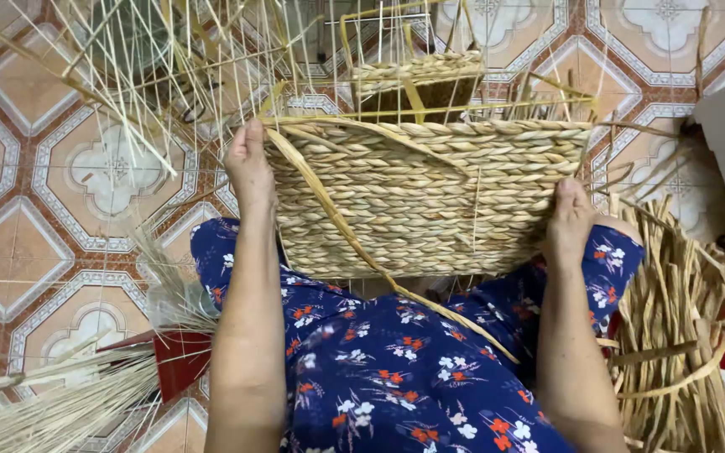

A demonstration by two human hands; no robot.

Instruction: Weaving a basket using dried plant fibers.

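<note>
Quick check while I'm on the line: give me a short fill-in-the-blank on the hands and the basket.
1. Both hands grip a woven ____ resting on the lap.
2. The left hand holds its ____ side, the right hand the other.
3. A bundle of flat straw strips lies on the ____ side of the person.

Missing: basket; left; right

Both hands (249,164) (570,220) apart, fingers curled, gripping

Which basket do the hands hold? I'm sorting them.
The wide woven basket on the lap, between left hand and right hand; the smaller basket sits behind, untouched.
</note>
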